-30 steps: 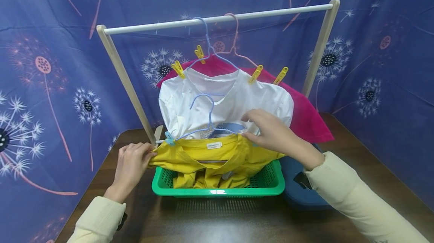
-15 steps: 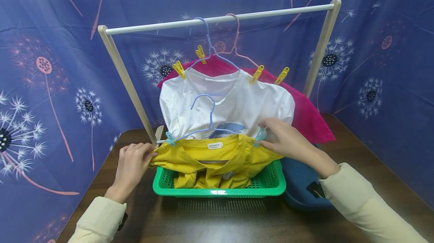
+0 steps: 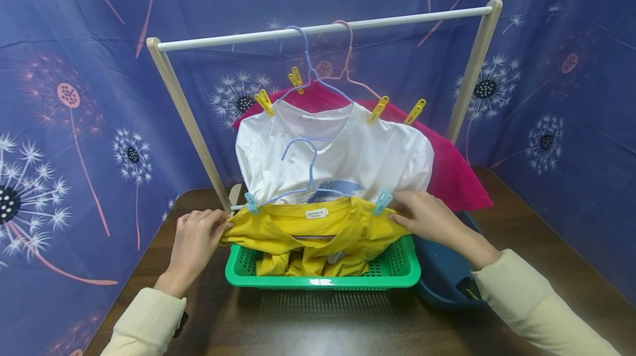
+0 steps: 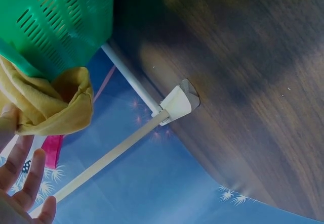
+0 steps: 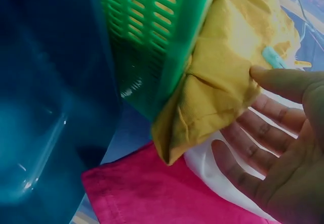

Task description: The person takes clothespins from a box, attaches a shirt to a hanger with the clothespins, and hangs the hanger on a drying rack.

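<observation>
A yellow T-shirt (image 3: 318,234) on a blue hanger (image 3: 313,171) lies over a green basket (image 3: 318,281), with its lower part inside. My left hand (image 3: 196,243) pinches the sleeve at its left end; in the left wrist view a sleeve opening (image 4: 71,100) droops beside the fingers (image 4: 33,176). Light-blue clothespins clip the shirt at both shoulders, one at left (image 3: 251,202) and one at right (image 3: 382,202). At the right shoulder my right hand (image 3: 434,218) holds the cloth, thumb in front and fingers behind, just beside the right clothespin.
Behind, a white T-shirt (image 3: 387,152) and a magenta garment (image 3: 452,174) hang from a rack bar (image 3: 218,41), fastened with yellow clothespins (image 3: 379,109). A dark blue bin (image 3: 442,267) stands right of the basket on the wooden table (image 3: 298,328).
My right hand came rightward to the shirt's right shoulder with a light-blue clothespin, let it go clipped there, and took hold of the cloth beside it. My left hand kept its place.
</observation>
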The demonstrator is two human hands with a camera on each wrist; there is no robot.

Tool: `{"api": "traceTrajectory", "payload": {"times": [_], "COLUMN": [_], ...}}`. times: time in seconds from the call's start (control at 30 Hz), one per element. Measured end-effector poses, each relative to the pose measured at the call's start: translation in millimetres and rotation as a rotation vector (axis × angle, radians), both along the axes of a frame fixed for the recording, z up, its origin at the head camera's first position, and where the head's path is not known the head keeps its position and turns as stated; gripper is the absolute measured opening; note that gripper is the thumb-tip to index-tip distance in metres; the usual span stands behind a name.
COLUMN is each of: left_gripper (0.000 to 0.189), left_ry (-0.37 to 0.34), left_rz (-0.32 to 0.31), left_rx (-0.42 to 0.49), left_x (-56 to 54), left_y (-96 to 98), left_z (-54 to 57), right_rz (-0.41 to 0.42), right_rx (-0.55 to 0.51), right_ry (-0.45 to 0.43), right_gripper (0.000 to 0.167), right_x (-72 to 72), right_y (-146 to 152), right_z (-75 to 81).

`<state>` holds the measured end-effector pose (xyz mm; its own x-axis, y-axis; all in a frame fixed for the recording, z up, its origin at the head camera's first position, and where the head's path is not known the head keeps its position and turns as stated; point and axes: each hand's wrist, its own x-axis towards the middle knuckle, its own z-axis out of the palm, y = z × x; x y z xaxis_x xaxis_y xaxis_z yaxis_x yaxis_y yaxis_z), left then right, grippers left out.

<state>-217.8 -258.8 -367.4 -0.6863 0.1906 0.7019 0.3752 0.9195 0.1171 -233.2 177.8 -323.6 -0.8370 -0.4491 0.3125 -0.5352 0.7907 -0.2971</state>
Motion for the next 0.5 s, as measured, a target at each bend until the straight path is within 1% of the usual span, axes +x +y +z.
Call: {"api": "traceTrajectory", "payload": {"times": [0.1, 0.2, 0.37, 0.5], "left_gripper": [0.011, 0.011, 0.012, 0.012], "left_ry": [-0.003, -0.006, -0.007, 0.003], "left_rz": [0.006, 0.009, 0.005, 0.002], "left_rx": [0.001, 0.005, 0.007, 0.000], "left_x": [0.6, 1.1, 1.8, 2.0], "left_y": [0.0, -0.1, -0.2, -0.3], "left_z": [0.1, 0.2, 0.8, 2.6], "right_rz": [-0.004, -0.021, -0.057, -0.061], "right_rx": [0.025, 0.050, 0.058, 0.044], "right_ry": [0.039, 0.075, 0.120, 0.154], "right_gripper": [0.010, 0.011, 0.020, 0.030], "right_x": [1.2, 3.2, 6.3, 8.4], "right_y": [-1.0, -2.0, -2.2, -1.6], "right_z": [-2.5, -4.4, -5.6, -4.8]}}
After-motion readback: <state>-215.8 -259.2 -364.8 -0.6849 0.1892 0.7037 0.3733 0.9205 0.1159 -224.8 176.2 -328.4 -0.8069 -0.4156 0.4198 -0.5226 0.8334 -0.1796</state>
